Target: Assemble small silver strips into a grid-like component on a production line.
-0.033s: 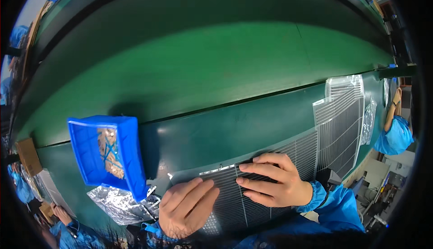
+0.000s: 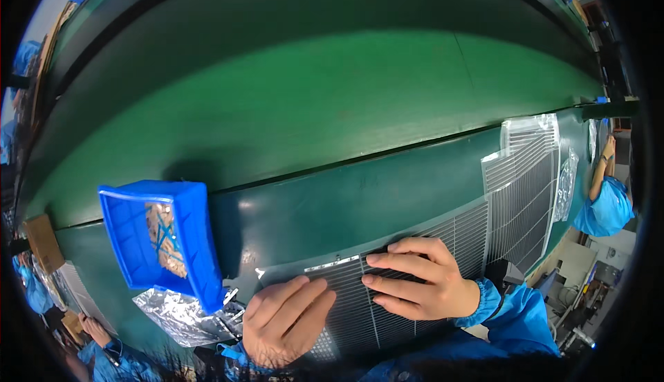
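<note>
Across a dark sheet (image 2: 346, 295) with fine pale parallel lines and a clear margin, my right hand (image 2: 425, 282) lies with its fingers stretched out and apart. My left hand (image 2: 287, 323) rests at the sheet's left end, its fingers bent and close together. Its thumb is hidden, and I cannot make out what it pinches, if anything. A white strip (image 2: 332, 263) runs along the sheet's upper edge between the hands. A small white piece (image 2: 259, 273) lies just above the left hand.
A blue bin (image 2: 197, 243) holding small pale pieces and blue-green strips stands tilted at left, over a shiny plastic bag (image 2: 176, 316). More lined sheets (image 2: 522, 188) overlap at right beside clear plastic film (image 2: 567, 185). Co-workers' arms show at both sides, including a blue sleeve (image 2: 603, 205).
The blue bin appears slightly farther left and lower in the view. Both hands keep their places on the sheet.
</note>
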The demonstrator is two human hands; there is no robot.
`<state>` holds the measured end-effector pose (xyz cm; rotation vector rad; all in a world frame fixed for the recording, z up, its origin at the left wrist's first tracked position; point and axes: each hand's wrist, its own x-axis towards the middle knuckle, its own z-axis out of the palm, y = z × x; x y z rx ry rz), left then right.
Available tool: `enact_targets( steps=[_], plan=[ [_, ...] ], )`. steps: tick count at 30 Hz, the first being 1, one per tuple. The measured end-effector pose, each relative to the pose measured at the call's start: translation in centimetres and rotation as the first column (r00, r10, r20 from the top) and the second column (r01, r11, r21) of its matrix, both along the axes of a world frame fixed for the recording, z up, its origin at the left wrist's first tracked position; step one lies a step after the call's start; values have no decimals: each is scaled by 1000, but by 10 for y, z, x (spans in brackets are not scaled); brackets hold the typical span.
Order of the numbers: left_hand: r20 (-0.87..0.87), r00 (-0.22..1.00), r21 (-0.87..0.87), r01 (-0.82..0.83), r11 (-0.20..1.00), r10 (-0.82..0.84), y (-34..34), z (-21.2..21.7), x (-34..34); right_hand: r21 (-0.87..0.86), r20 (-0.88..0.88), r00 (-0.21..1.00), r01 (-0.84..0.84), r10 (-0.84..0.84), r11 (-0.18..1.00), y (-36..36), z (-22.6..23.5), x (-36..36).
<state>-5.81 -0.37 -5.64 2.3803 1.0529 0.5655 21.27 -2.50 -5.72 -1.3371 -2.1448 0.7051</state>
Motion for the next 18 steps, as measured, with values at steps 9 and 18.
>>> enact_targets(
  steps=[9, 18],
  plan=[
    [-67, 992, -105, -118, 988, 111, -4, 7, 2, -72, 187, 982, 14, 0, 997, 5, 11, -6],
    [-61, 993, -78, -109, 991, 105, -3, 4, 5, -30, 242, 970, -4, 11, 1000, 4, 9, -10]
  ],
)
